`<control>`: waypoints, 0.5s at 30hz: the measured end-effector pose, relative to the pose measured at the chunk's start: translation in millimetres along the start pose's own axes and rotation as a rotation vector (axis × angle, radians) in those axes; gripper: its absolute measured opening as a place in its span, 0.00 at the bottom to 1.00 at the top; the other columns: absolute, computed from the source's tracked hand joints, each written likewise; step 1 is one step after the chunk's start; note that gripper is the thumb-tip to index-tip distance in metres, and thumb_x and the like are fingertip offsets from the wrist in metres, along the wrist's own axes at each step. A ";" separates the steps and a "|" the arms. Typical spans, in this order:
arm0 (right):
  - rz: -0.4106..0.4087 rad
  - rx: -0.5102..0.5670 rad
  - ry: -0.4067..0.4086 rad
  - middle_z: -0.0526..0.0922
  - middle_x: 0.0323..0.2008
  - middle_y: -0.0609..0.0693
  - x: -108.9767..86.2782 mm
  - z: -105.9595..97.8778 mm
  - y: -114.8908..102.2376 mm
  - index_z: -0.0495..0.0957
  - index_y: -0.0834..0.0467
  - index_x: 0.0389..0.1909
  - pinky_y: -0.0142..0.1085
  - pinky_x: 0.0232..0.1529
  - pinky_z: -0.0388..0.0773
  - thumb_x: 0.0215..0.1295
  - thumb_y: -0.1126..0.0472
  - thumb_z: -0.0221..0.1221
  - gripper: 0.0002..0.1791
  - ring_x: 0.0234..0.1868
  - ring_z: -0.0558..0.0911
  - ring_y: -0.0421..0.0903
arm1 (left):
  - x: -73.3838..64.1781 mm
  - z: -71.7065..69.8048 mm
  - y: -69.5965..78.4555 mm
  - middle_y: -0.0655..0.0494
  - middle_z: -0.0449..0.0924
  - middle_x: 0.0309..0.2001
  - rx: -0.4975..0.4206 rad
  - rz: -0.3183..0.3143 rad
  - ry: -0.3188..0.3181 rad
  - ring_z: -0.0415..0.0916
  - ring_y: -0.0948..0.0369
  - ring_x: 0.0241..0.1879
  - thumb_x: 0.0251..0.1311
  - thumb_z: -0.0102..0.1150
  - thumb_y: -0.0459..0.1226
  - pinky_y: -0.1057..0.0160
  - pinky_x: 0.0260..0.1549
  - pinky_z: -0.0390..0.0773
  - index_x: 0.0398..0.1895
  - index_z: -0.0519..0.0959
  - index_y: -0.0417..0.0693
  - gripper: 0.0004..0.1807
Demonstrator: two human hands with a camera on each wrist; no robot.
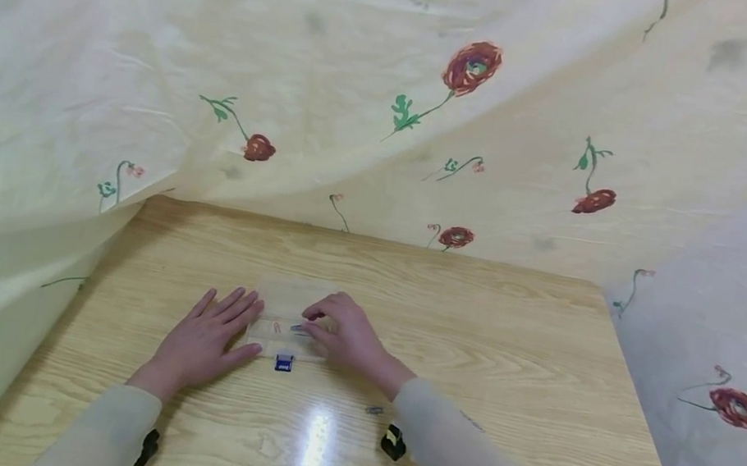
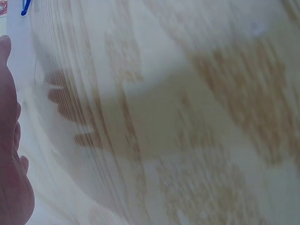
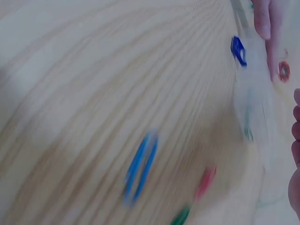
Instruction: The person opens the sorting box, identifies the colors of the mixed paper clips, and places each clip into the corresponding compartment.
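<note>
A clear plastic box (image 1: 258,344) with a blue clasp (image 1: 284,362) at its front stands on the wooden table. Inside it lies a red paper clip (image 1: 277,327). My left hand (image 1: 204,341) rests palm down at the box's left side, fingers spread, holding nothing. Over the box, my right hand (image 1: 344,334) has thumb and forefinger curled toward each other, with a bluish paper clip (image 1: 300,329) at the thumb tip. In the right wrist view, a blue paper clip (image 3: 140,168), a red one (image 3: 205,182) and a green one (image 3: 180,215) lie on the table, blurred.
One loose paper clip (image 1: 374,411) lies to the right of the box's front, and another (image 1: 471,421) beside the right sleeve. Dark wrist devices show at both sleeves. A flowered cloth (image 1: 382,101) hangs behind the table and at its sides.
</note>
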State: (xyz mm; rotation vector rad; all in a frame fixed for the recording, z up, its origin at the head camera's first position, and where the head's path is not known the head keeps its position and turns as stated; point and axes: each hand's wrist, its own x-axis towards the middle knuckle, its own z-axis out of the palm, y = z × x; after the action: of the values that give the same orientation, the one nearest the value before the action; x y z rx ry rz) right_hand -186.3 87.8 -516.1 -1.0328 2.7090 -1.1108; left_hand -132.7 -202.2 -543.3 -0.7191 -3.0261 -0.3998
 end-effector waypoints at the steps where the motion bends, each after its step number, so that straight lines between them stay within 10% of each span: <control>1: -0.003 0.001 0.005 0.89 0.45 0.47 -4.4 -4.9 2.3 0.88 0.58 0.50 0.40 0.56 0.83 0.72 0.61 0.70 0.09 0.51 0.82 0.45 | -0.2 -0.5 0.0 0.49 0.59 0.84 -0.002 0.000 0.004 0.53 0.47 0.84 0.77 0.52 0.63 0.38 0.83 0.44 0.84 0.63 0.49 0.43; 15: 0.014 -0.101 0.185 0.90 0.44 0.51 -66.0 -50.9 47.7 0.89 0.61 0.48 0.46 0.50 0.86 0.65 0.62 0.76 0.13 0.49 0.83 0.50 | 0.2 -1.0 -1.8 0.50 0.57 0.84 0.001 -0.014 -0.025 0.51 0.48 0.84 0.77 0.50 0.64 0.40 0.83 0.41 0.85 0.61 0.50 0.43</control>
State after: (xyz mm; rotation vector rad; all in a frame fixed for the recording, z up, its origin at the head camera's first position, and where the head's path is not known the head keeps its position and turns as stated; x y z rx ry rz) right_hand -175.8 183.0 -522.2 -0.9665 2.9393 -1.1314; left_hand -133.7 -203.9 -542.8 -0.7082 -3.0567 -0.3918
